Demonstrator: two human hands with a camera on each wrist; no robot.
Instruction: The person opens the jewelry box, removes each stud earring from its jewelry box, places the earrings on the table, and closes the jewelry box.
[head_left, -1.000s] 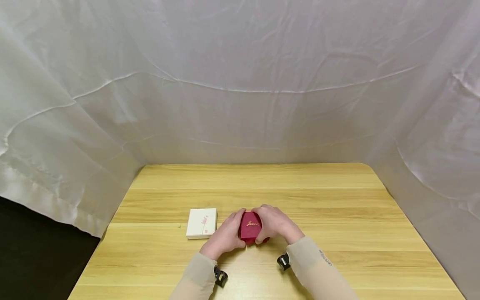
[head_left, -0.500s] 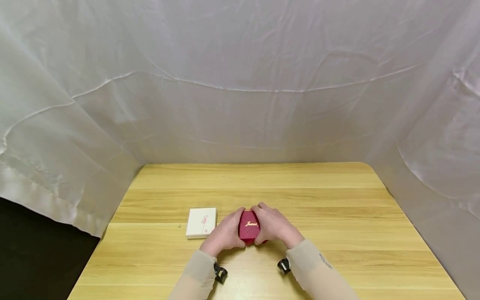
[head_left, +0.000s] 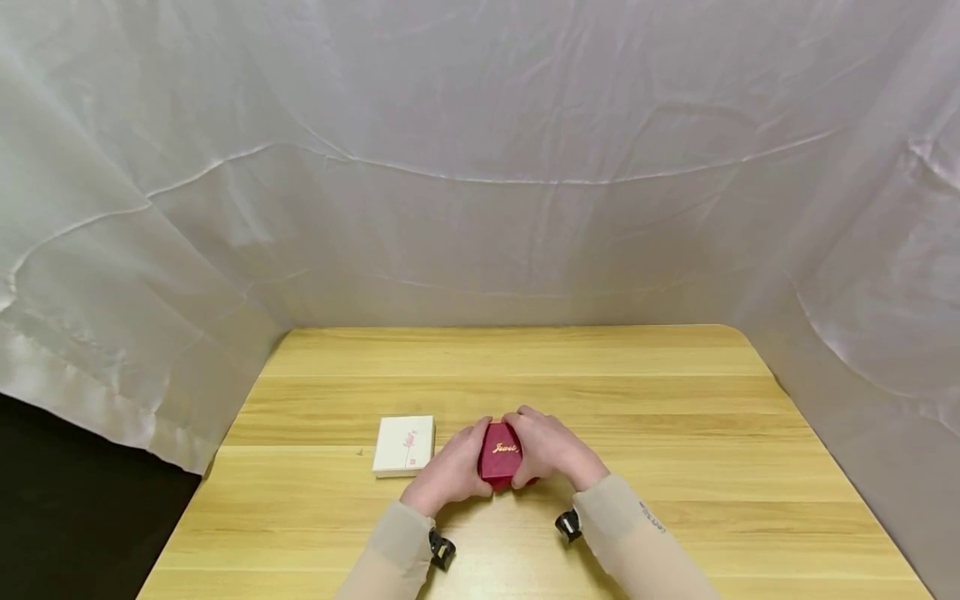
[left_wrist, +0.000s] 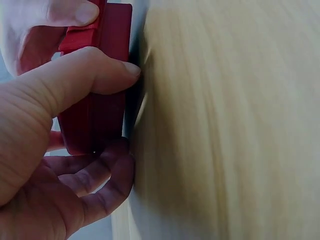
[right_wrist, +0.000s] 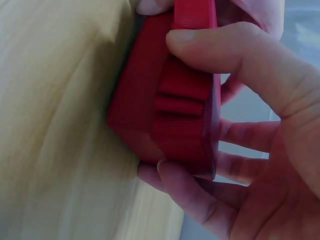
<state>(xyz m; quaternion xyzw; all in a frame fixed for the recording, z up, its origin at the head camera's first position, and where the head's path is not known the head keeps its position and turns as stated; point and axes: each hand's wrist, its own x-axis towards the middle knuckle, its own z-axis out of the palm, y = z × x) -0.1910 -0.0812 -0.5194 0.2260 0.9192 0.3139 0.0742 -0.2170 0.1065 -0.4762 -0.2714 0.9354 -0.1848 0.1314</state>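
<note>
A red jewelry box point(head_left: 499, 454) with gold lettering on its top sits at the table's middle, between both hands. My left hand point(head_left: 453, 471) grips its left side, and in the left wrist view the left thumb point(left_wrist: 95, 75) presses the lower part near the table. From the right, my right hand point(head_left: 551, 450) holds the same box. Its thumb point(right_wrist: 215, 47) lies on the upper part, by a ribbon-like band point(right_wrist: 182, 102), in the right wrist view; other fingers point(right_wrist: 200, 200) curl round the far side. The hands cover both sides of the box.
A flat white box point(head_left: 403, 447) with a pink flower print lies left of the left hand. The wooden table point(head_left: 675, 400) has pale curtains point(head_left: 525, 233) along its back and sides. Small black devices point(head_left: 568, 525) are strapped to the wrists.
Both hands keep hold of the red jewelry box throughout. The right hand and box shift very slightly left, then back; the white box stays put.
</note>
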